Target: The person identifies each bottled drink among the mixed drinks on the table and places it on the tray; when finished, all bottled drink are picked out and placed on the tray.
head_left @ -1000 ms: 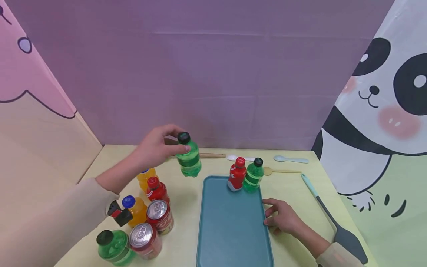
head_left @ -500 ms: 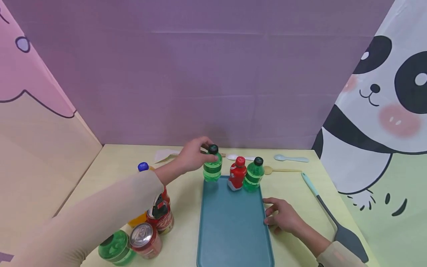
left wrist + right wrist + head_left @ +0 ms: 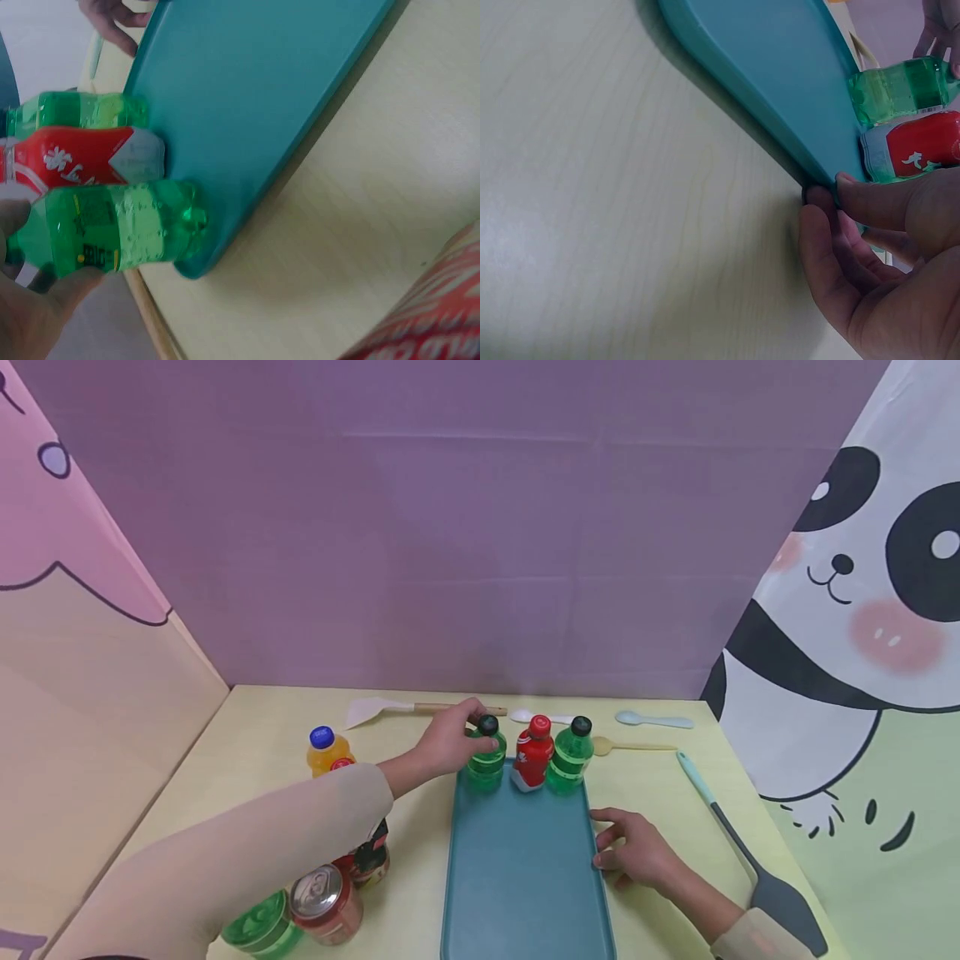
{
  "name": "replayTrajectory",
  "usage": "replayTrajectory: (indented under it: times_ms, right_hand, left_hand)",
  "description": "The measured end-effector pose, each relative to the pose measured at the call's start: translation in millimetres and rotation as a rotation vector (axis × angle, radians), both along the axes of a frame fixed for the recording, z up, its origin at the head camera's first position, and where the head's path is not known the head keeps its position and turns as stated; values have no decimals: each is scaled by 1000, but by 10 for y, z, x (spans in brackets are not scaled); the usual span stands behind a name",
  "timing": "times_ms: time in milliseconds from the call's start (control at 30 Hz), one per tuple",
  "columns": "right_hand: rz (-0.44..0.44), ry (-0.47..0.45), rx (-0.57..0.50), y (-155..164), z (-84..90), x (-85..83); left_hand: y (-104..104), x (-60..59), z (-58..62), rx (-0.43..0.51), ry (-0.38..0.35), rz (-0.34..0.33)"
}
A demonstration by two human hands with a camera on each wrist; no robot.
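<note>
1. Left hand (image 3: pixel 450 743) is gripping the green bottle (image 3: pixel 486 766) near its cap, bottle standing at the teal tray's (image 3: pixel 525 877) far-left corner.
2. Right hand (image 3: pixel 637 856) is lying with fingers loosely curled against the tray's right rim, pinching nothing.
3. Three bottles are lining the tray's far edge; cans (image 3: pixel 326 902) and other bottles are waiting off-tray.
4. Bottles are ribbed glossy plastic; the tray is smooth with rounded corners.

Orange bottle with blue cap (image 3: pixel 327 752) stood on the yellow table (image 3: pixel 262 747), red can (image 3: pixel 326 902) and green bottle (image 3: pixel 262 931) at the near left, white spatula (image 3: pixel 375 709), white spoon (image 3: pixel 525 716), pale blue spoon (image 3: pixel 652 718), wooden spoon (image 3: pixel 630 744) laid along the far edge, grey turner with teal handle (image 3: pixel 738 843) at the right, panda curtain (image 3: pixel 862 610) hung behind.
</note>
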State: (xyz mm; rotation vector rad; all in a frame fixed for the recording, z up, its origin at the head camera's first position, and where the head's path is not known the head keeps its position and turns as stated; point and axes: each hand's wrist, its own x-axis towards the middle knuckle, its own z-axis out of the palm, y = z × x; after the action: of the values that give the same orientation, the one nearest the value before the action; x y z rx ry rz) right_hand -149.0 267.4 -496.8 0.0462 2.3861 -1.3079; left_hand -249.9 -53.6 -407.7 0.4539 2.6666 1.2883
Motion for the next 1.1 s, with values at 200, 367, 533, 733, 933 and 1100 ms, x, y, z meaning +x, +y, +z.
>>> replayTrajectory:
  times_ms: [200,367,533,733,933,1100]
  right_hand:
    - [-4,-1,2,-2,9,-4]
    - [-5,7,2,-8,28,2]
    - [-10,9,8,-8,13,2]
    - [-5,1,12,-8,-23,17]
    - [7,21,5,-7,-12,18]
    - [-2,24,12,-13,-2,25]
  left_hand:
    - [-14,-35,-13,-4,-18,-12]
    - [-18,-65,2,-34,-31,-31]
    - [-26,-78,30,-86,-43,-60]
    - [-123,-84,142,-151,-114,-159]
    - [-308,-11,425,-83,-117,-177]
    - [-515,192,637,-75,-1,-148]
